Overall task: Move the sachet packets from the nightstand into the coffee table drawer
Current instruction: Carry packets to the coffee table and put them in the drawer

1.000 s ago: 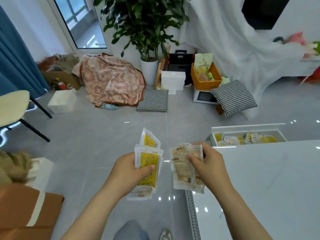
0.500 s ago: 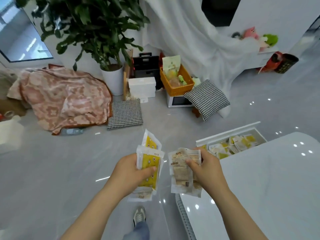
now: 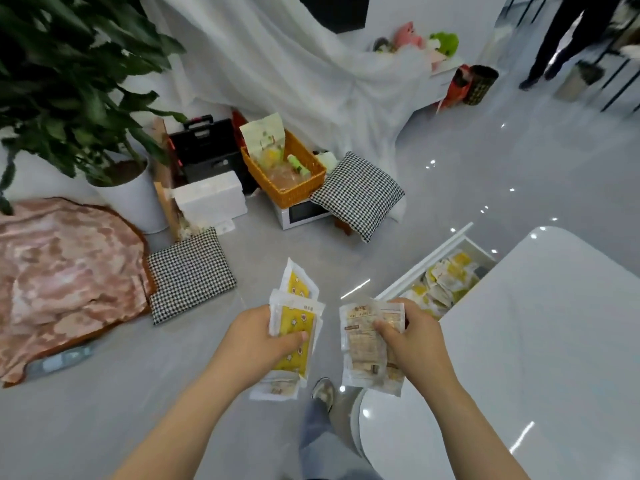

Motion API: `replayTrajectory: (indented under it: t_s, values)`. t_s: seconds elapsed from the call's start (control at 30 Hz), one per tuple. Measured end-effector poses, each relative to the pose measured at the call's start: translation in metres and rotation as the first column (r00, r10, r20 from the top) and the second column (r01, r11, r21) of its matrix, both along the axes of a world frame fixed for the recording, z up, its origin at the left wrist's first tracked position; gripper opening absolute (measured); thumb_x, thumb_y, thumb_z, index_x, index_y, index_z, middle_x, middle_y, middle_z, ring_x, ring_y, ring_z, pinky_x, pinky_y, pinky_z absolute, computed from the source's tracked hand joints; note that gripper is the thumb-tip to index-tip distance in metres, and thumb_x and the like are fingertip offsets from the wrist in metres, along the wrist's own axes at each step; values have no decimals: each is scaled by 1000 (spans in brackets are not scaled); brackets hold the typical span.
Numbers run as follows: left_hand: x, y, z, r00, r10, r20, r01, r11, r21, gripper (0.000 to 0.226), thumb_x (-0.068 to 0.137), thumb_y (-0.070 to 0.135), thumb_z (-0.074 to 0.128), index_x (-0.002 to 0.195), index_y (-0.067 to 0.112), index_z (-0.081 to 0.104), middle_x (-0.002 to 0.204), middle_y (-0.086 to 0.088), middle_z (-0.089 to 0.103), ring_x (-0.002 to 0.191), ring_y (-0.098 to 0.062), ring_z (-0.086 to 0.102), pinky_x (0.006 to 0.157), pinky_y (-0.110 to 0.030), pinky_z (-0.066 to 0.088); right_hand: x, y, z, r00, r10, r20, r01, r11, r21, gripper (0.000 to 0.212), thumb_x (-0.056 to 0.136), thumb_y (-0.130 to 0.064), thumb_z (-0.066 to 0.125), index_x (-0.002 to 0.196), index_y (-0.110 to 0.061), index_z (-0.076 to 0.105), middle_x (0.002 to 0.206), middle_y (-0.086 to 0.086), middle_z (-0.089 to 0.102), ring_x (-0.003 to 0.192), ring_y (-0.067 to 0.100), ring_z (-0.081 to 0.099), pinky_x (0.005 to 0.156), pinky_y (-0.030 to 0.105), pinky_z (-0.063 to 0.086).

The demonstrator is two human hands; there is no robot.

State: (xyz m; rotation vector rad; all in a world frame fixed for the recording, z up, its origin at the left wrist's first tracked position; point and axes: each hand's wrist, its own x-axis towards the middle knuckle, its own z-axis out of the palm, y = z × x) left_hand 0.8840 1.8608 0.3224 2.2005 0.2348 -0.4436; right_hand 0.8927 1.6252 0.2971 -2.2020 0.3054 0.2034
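My left hand [image 3: 258,344] grips a stack of yellow-and-white sachet packets [image 3: 298,327], held upright over the floor. In my right hand [image 3: 414,344] is a second bunch of sachet packets [image 3: 363,344], showing their pale printed backs. Just beyond my right hand the white coffee table drawer [image 3: 420,268] stands pulled out, with several yellow sachets [image 3: 446,278] lying inside. The glossy white coffee table [image 3: 536,341] fills the lower right. Both hands are close together, left of the table's corner.
Two checked cushions [image 3: 192,275] [image 3: 358,194] lie on the grey floor, with a pink blanket [image 3: 65,271] at left. Behind stand a potted plant [image 3: 131,199], white box [image 3: 209,197], orange basket [image 3: 304,183] on a microwave, and white draped cloth [image 3: 298,77]. A person's legs [image 3: 561,39] are far right. My shoe [image 3: 323,391] is below.
The view has swung further right and I have stepped closer to the table; the drawer now sits nearer my right hand. Both hands still hold their packets the same way.
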Motion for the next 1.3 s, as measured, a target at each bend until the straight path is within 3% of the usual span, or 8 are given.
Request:
replayTrajectory:
  t_s: [0.17, 0.3, 0.43, 0.6, 0.73, 0.87, 1.1, 1.3]
  values:
    - [84, -11, 0, 994, -106, -9, 106, 993, 53, 8, 77, 25, 74, 79, 28, 66, 81, 7, 72, 75, -2, 65, 74, -27, 55, 72, -16, -1, 996, -89, -1, 89, 996, 0, 20, 87, -23, 66, 102, -30, 54, 94, -10, 62, 90, 13, 62, 84, 37, 56]
    - [144, -21, -5, 982, -187, -15, 188, 979, 79, 9, 79, 28, 72, 87, 25, 69, 84, 7, 71, 76, 0, 64, 71, -22, 53, 117, -28, -3, 990, -142, -20, 142, 990, 4, 19, 88, -24, 66, 102, -30, 54, 93, -11, 60, 89, 12, 61, 82, 32, 56]
    - [194, -29, -8, 965, -256, -48, 258, 965, 39, 11, 80, 27, 72, 91, 27, 69, 90, 7, 72, 83, -9, 68, 79, -31, 56, 146, -35, -7, 969, -241, -61, 243, 970, 26, 18, 89, -24, 65, 102, -31, 55, 91, -14, 60, 90, 13, 62, 82, 34, 56]
    - [271, -40, -20, 908, -414, -69, 416, 909, 22, 9, 81, 27, 71, 88, 31, 67, 92, 6, 73, 82, -6, 67, 76, -26, 54, 178, -38, -17, 918, -383, -99, 384, 923, -11, 19, 90, -24, 64, 106, -28, 55, 95, -11, 60, 91, 14, 62, 83, 32, 55]
    - [336, -50, -21, 841, -538, -65, 540, 842, 15, 7, 78, 28, 72, 84, 30, 68, 89, 7, 72, 83, -10, 67, 78, -31, 55, 204, -31, -19, 837, -535, -114, 535, 844, -38, 23, 89, -25, 65, 111, -21, 60, 99, -7, 64, 92, 15, 63, 82, 31, 54]
    - [389, -68, -15, 728, -684, -47, 685, 728, 27, 8, 79, 31, 71, 86, 31, 68, 91, 8, 72, 87, -10, 66, 82, -34, 54, 224, -22, -16, 738, -669, -90, 671, 742, -8, 17, 87, -19, 66, 99, -28, 58, 92, -9, 62, 85, 13, 61, 75, 24, 48]
    - [445, -111, -19, 541, -838, -74, 840, 543, -3, 31, 67, 43, 66, 92, 24, 71, 88, 7, 72, 84, -8, 67, 82, -38, 56, 232, -22, -24, 535, -840, -90, 844, 537, 5, 19, 86, -15, 66, 103, -21, 60, 92, -8, 63, 84, 12, 59, 65, 14, 43]
    - [478, -178, -32, 375, -923, -89, 927, 373, 41, 15, 80, 33, 70, 92, 25, 71, 88, 7, 72, 81, -6, 67, 79, -30, 56, 237, -56, -44, 371, -922, -108, 926, 376, -25, 15, 87, -14, 64, 98, -21, 56, 84, -12, 58, 75, 4, 55, 59, 11, 37]
